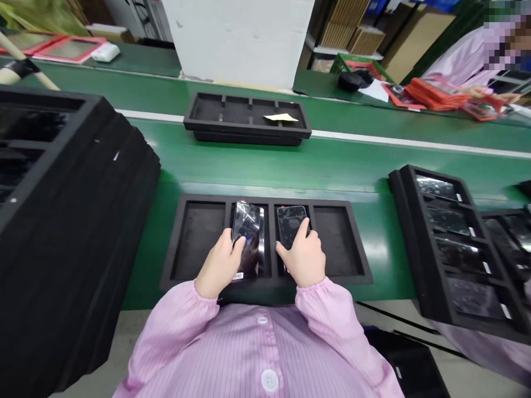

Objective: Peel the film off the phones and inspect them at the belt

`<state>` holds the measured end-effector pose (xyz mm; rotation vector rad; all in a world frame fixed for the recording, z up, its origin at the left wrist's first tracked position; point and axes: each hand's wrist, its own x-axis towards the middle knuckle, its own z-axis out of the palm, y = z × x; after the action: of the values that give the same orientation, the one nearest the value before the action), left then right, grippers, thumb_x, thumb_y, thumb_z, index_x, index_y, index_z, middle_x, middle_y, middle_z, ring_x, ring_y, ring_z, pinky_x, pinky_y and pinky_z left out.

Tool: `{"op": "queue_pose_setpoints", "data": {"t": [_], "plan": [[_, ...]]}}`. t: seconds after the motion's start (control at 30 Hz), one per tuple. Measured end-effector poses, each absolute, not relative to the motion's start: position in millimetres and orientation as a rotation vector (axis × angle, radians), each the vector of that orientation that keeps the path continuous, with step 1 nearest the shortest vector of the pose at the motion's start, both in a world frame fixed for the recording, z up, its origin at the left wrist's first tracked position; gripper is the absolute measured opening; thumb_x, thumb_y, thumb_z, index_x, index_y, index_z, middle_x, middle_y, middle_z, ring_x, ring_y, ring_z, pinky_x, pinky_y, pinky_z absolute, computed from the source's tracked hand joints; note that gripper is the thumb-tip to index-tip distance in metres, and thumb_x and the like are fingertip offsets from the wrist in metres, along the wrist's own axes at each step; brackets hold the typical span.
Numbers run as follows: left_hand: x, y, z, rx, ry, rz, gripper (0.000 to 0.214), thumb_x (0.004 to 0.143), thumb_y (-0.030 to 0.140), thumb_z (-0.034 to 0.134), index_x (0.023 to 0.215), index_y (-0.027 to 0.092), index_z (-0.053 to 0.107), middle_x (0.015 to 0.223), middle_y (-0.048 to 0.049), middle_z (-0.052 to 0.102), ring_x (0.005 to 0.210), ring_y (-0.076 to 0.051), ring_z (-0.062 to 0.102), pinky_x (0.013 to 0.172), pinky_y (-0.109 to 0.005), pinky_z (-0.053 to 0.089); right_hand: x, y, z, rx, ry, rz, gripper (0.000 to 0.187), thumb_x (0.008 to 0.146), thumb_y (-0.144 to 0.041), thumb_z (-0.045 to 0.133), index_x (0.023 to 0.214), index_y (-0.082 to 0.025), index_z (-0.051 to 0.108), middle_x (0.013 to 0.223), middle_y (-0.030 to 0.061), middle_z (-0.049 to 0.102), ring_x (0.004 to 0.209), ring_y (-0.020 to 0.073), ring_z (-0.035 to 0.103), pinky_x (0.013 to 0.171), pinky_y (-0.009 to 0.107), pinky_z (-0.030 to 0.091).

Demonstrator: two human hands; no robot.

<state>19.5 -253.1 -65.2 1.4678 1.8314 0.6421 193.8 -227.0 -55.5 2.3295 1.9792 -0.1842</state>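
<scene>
In the head view, a black foam tray [342, 241] with several compartments lies before me on the green bench. My left hand [219, 264] grips a glossy black phone screen [250, 255] by its left edge, thumb across its face; a small white label shows at its lower end. This screen is tilted over the second compartment, partly covering another shiny panel [261, 237] beneath it. My right hand [305, 256] is closed around a second phone screen [291, 219] at the third compartment, fingers along its right side and thumb at the left. The hand hides its lower part.
A tall stack of black trays [78, 221] rises at the left. Filled trays [460, 243] stand tilted at the right. Behind are another tray [244, 132] with a paper scrap [281, 117] and a white board [240, 41]. A co-worker's hand [473, 93] touches red-framed items [435, 95].
</scene>
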Motion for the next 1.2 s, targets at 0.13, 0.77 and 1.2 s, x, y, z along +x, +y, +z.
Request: {"op": "queue_pose_setpoints", "data": {"t": [0.13, 0.77, 1.2], "plan": [[30, -253, -72, 1.557, 1.898, 0.667, 0.025, 0.093, 0.029, 0.045, 0.109, 0.01, 0.05, 0.114, -0.0226, 0.062, 0.11, -0.036, 0.063, 0.093, -0.05, 0.051, 192, -220, -56, 2.29, 1.945, -0.188, 0.096, 0.086, -0.045, 0.067, 0.154, 0.004, 0.02, 0.114, 0.0276, 0.053, 0.1, 0.0367, 0.06, 0.071, 0.041, 0.054], [47, -232, -88, 1.211, 1.589, 0.986, 0.045, 0.086, 0.026, 0.051, 0.129, 0.011, 0.053, 0.106, -0.0118, 0.068, 0.095, -0.023, 0.068, 0.086, -0.034, 0.054, 220, -213, -56, 2.387, 2.064, -2.097, 0.106, 0.066, -0.049, 0.071, 0.153, -0.006, 0.027, 0.109, 0.0116, 0.065, 0.096, 0.0236, 0.065, 0.089, 0.037, 0.053], [27, -238, -57, 1.043, 1.491, 1.081, 0.035, 0.085, 0.028, 0.056, 0.118, 0.015, 0.05, 0.081, 0.0015, 0.058, 0.072, -0.014, 0.06, 0.073, -0.028, 0.049, 166, -217, -58, 1.959, 1.793, -2.575, 0.072, 0.076, -0.04, 0.069, 0.137, -0.019, 0.038, 0.112, 0.0074, 0.064, 0.094, 0.019, 0.067, 0.075, 0.03, 0.059]]}}
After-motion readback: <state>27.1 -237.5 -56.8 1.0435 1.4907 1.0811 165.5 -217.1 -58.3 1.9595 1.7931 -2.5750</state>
